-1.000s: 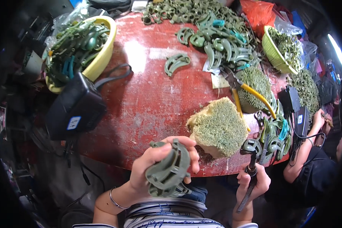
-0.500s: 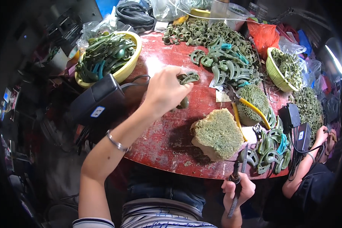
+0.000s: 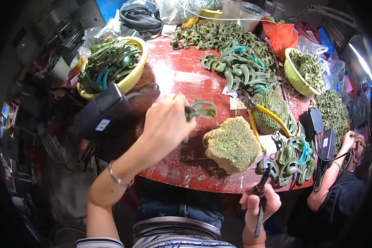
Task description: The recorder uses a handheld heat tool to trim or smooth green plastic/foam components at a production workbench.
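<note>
Pinched in my left hand [image 3: 166, 120], above the red table, is a green looped piece [image 3: 203, 110] with curved, open arms; my fingers cover part of it. My right hand [image 3: 265, 203], low at the table's front edge, is closed around a thin-bladed tool [image 3: 258, 191] with a dark handle. Its blade points up and away, and a narrow grey strip hangs below the grip. Between my hands a rough, green-topped block [image 3: 234, 144] sits on the table. Right of the block lie yellow-handled pliers [image 3: 273, 118] and a pile of glossy green curved pieces [image 3: 292, 159].
A yellow basket [image 3: 141, 68] of green pieces stands at the left behind a black box [image 3: 103, 109] with cables. More green pieces [image 3: 244, 68] heap across the back of the red table [image 3: 173, 157]. At the right are a second basket [image 3: 295, 78] and another person's hands [image 3: 349, 142].
My left hand has come down and nearer to me with the green piece, which is now turned to show its open loop. My right hand with the tool has shifted only slightly.
</note>
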`<state>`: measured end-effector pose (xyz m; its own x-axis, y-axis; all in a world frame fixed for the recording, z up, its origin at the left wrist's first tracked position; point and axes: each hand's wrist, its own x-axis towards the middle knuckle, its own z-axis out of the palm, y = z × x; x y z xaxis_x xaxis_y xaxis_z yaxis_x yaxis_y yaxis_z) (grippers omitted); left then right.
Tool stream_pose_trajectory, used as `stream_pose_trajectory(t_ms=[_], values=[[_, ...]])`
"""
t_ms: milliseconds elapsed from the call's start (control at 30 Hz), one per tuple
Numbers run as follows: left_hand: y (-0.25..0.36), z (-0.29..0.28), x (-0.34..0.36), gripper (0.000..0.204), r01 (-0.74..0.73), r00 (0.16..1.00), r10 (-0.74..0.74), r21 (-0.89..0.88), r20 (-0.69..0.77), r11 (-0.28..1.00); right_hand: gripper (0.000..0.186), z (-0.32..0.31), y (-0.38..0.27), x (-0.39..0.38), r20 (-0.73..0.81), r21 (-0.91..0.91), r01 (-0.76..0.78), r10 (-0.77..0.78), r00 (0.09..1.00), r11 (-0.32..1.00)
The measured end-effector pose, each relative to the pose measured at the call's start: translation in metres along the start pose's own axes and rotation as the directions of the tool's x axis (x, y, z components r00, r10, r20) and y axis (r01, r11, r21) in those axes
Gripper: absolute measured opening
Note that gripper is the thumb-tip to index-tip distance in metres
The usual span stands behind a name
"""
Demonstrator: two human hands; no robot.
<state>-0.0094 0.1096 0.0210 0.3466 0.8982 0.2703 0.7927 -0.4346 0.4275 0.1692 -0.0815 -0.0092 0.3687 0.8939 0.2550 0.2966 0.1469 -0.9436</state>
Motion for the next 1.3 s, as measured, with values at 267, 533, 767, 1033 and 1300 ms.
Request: stream_pose_trajectory(t_ms=[267, 533, 767, 1033, 1300], values=[[0.037, -0.028, -0.067, 0.034, -0.281, 0.955, 0.292, -0.439, -0.044, 0.853, 0.026, 0.027, -0.037, 0.027, 0.014, 0.231, -0.2, 0.202, 0.979, 0.952], [0.034, -0.008, -0.081, 0.036, -0.154, 0.981, 0.189, -0.744, -0.038, 0.65, 0.019, 0.027, -0.05, 0.021, -0.032, 0.456, -0.396, 0.459, 0.888, 0.797], [0.03, 0.025, -0.086, 0.058, -0.039, 0.973, 0.229, -0.979, 0.008, 0.199, 0.015, 0.026, -0.048, 0.019, 0.022, 0.508, -0.386, 0.437, 0.899, 0.77], [0.039, 0.037, -0.098, 0.061, 0.262, 0.955, 0.176, -0.956, 0.238, -0.131, 0.021, 0.027, -0.051, 0.019, 0.033, 0.444, -0.451, 0.488, 0.872, 0.774], [0.038, 0.032, -0.09, 0.055, 0.271, 0.937, 0.266, -0.951, 0.225, -0.15, 0.013, 0.029, -0.045, 0.021, 0.076, 0.419, -0.429, 0.44, 0.895, 0.801]])
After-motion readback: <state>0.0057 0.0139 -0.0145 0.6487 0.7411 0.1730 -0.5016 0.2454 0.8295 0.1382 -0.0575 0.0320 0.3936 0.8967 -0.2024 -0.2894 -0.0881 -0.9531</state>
